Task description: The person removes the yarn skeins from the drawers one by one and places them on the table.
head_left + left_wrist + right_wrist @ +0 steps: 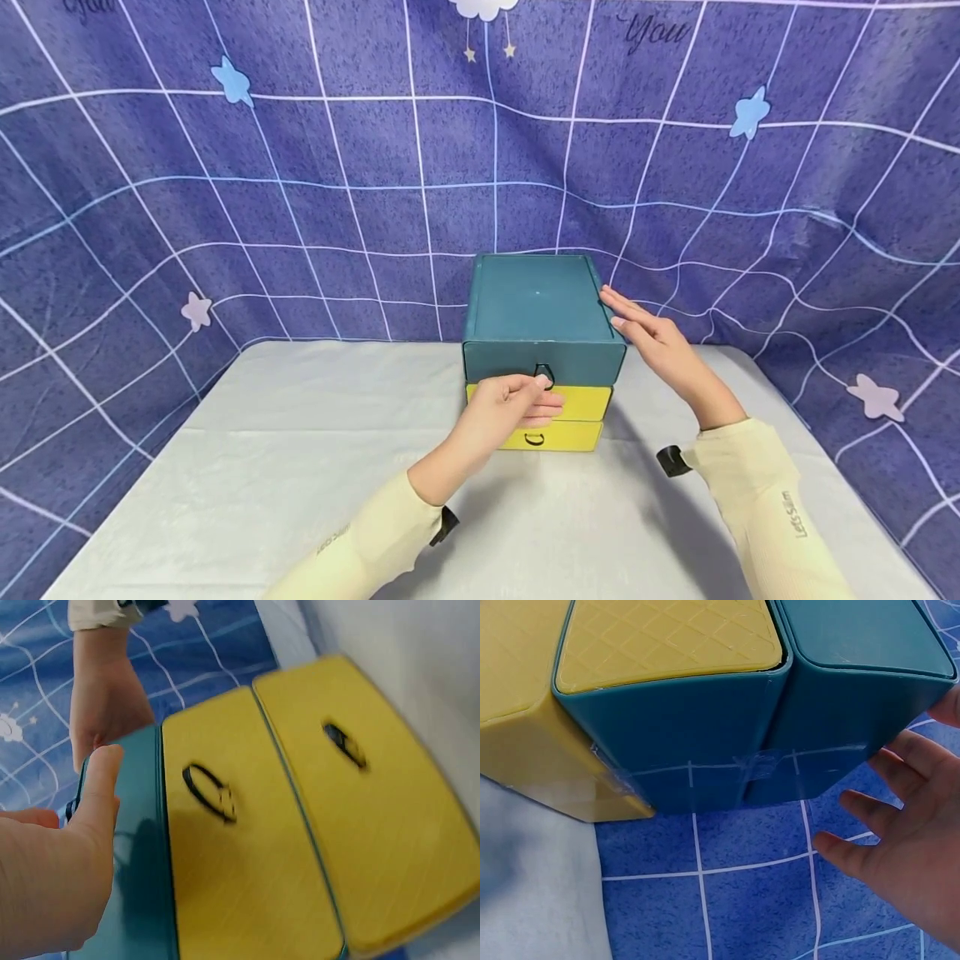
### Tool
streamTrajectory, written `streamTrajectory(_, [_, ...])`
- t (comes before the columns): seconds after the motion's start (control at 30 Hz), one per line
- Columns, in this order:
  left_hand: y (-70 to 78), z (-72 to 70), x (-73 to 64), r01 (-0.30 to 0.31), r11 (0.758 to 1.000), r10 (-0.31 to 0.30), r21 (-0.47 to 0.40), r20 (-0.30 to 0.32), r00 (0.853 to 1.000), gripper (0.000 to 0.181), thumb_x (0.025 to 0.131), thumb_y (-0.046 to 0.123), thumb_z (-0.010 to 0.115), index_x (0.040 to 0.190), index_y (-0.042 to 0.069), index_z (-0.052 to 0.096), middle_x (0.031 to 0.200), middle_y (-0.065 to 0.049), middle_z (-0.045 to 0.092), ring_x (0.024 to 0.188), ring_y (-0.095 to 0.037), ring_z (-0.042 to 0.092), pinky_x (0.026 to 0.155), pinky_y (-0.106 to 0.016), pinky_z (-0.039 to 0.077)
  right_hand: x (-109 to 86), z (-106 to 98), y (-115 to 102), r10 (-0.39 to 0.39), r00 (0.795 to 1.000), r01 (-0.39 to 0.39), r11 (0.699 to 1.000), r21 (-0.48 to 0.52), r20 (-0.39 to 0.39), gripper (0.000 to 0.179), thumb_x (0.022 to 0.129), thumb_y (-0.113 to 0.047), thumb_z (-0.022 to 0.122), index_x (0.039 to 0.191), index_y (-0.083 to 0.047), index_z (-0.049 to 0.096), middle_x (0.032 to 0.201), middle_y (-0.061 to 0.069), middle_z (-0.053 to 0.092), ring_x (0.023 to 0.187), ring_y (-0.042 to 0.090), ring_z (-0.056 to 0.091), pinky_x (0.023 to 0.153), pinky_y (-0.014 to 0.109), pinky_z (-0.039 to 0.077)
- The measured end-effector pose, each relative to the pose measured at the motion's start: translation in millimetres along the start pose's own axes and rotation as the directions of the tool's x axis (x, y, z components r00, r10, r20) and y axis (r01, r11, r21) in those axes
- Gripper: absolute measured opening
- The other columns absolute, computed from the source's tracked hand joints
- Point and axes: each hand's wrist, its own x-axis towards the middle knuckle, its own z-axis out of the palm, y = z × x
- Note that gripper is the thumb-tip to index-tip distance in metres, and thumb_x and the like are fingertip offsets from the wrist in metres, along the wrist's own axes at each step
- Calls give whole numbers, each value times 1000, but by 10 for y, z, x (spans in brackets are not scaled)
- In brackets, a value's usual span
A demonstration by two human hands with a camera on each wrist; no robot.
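A small drawer cabinet [536,296] stands on the table, its top unit dark teal with a teal top drawer front [498,360]. Below are a middle yellow drawer [225,885] and a bottom yellow drawer [390,847], each with a black loop. With thumb and forefinger my left hand [502,408] pinches the top drawer's black loop handle [544,372]; its other fingers stretch out in front of the yellow fronts. My right hand [652,337] lies along the cabinet's upper right edge, fingers extended against it. All three drawers sit flush in the cabinet.
A white cloth covers the table [315,442] under the cabinet. Close behind hangs a purple-blue curtain [337,208] with grid lines and stars. Clear tape [761,765] runs across the cabinet's side. Black straps [672,461] show at the sleeve cuffs.
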Motion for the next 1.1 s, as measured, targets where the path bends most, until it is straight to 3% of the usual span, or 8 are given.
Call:
streamTrajectory(0.13, [17, 32, 41, 67, 990, -63, -127, 36, 997, 35, 99, 21, 55, 114, -10, 61, 106, -19, 70, 101, -26, 68, 86, -34, 56, 5, 5, -4, -2, 1000, 2, 1000, 7, -6, 43, 103, -26, 45, 146, -20, 43, 154, -7, 32, 144, 19, 21, 116, 50, 20])
streamTrajectory(0.33, [9, 53, 56, 94, 969, -84, -229, 49, 995, 28, 99, 12, 53, 112, -12, 60, 108, -21, 68, 102, -29, 67, 86, -35, 55, -5, 27, 8, -30, 999, 30, 1000, -1, -22, 43, 103, -25, 45, 145, -18, 44, 153, -6, 34, 144, 19, 23, 116, 48, 21])
streamTrajectory(0.73, [32, 94, -84, 97, 977, -82, -192, 84, 993, 31, 98, 14, 54, 113, -13, 61, 105, -22, 69, 99, -28, 68, 85, -35, 56, 2, 11, 19, -57, 998, 56, 998, -33, -37, 42, 103, -23, 44, 145, -18, 44, 153, -5, 35, 143, 20, 25, 115, 33, 25])
streamTrajectory(0.97, [17, 101, -194, 103, 978, -82, -180, 122, 989, 35, 98, 14, 54, 115, -16, 58, 104, -21, 69, 97, -28, 69, 84, -35, 56, -7, 0, 20, -39, 999, 38, 999, -38, -16, 42, 104, -24, 44, 146, -20, 43, 154, -6, 32, 144, 22, 23, 115, 45, 24])
streamTrajectory(1.1, [12, 97, -254, 107, 978, -83, -177, 136, 987, 33, 98, 14, 55, 113, -14, 60, 102, -20, 70, 96, -28, 69, 84, -35, 56, -6, 4, 16, -43, 999, 43, 998, -40, -10, 42, 104, -24, 43, 146, -20, 42, 154, -5, 32, 144, 23, 23, 115, 45, 24])
